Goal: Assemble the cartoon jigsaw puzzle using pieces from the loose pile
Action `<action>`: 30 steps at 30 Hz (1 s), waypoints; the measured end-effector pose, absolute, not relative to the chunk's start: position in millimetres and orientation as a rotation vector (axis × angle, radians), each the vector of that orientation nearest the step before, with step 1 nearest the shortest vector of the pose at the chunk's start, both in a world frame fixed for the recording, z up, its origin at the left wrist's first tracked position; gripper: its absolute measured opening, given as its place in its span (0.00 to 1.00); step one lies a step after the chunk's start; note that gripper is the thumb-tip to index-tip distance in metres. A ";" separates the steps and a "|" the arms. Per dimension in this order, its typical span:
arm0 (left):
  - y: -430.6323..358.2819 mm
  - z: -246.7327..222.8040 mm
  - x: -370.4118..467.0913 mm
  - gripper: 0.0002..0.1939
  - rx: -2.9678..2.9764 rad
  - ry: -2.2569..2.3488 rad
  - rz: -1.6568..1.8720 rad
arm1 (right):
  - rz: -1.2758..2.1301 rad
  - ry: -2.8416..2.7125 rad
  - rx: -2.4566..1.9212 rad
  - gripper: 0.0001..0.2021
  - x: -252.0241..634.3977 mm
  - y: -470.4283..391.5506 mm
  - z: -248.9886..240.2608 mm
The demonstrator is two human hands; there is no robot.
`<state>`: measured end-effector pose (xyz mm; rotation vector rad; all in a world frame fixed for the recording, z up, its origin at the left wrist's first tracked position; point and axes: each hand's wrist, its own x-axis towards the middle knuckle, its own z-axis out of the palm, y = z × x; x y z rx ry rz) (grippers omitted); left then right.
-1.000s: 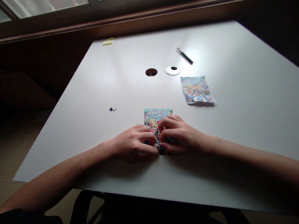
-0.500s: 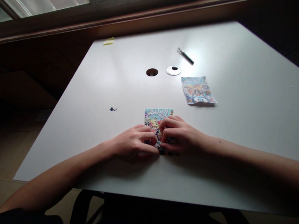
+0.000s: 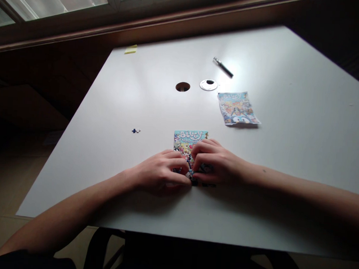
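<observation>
A small jigsaw puzzle (image 3: 190,136) lies flat on the table, its colourful cartoon picture put together from many pieces, with light-blue lettering along the top. My left hand (image 3: 164,170) curls over the puzzle's lower left edge, its thumb and fingers pressed onto the bottom part. From the other side, my right hand (image 3: 218,162) rests over the right half, fingers bent and thumb near the bottom middle. Both hands' fingertips nearly meet there and partly hide the lower pieces. A loose pair of joined-looking puzzle pieces (image 3: 134,131) lies off to the left, touched by neither hand.
A creased paper sheet (image 3: 238,109) with a similar picture lies beyond my right hand. Farther back are a dark pen (image 3: 223,67), a round cable hole (image 3: 182,87) and its metal cover (image 3: 208,85). A yellow sticky note (image 3: 130,49) sits at the far left corner of the white table (image 3: 109,90).
Almost nothing differs. Both hands stay at the lower part of the puzzle, with only a very slight shift of the right fingers.
</observation>
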<state>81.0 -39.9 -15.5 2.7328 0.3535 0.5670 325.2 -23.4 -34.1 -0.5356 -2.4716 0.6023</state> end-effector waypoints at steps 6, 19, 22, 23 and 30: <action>-39.3 -16.0 80.6 0.06 2.734 0.354 0.564 | 0.561 -2.508 -0.530 0.06 324.6 -24.0 -32.2; -40.0 -17.8 81.1 0.06 2.722 0.356 0.577 | 0.600 -2.492 -0.508 0.06 326.0 -23.0 -34.7; -40.4 -18.2 81.2 0.06 2.726 0.358 0.579 | 0.595 -2.492 -0.511 0.06 325.8 -22.7 -35.4; -40.4 -18.3 81.2 0.06 2.726 0.358 0.578 | 0.594 -2.492 -0.509 0.06 325.7 -22.7 -35.2; -39.4 -18.1 81.3 0.06 2.720 0.355 0.568 | 0.585 -2.505 -0.498 0.07 324.7 -22.7 -32.6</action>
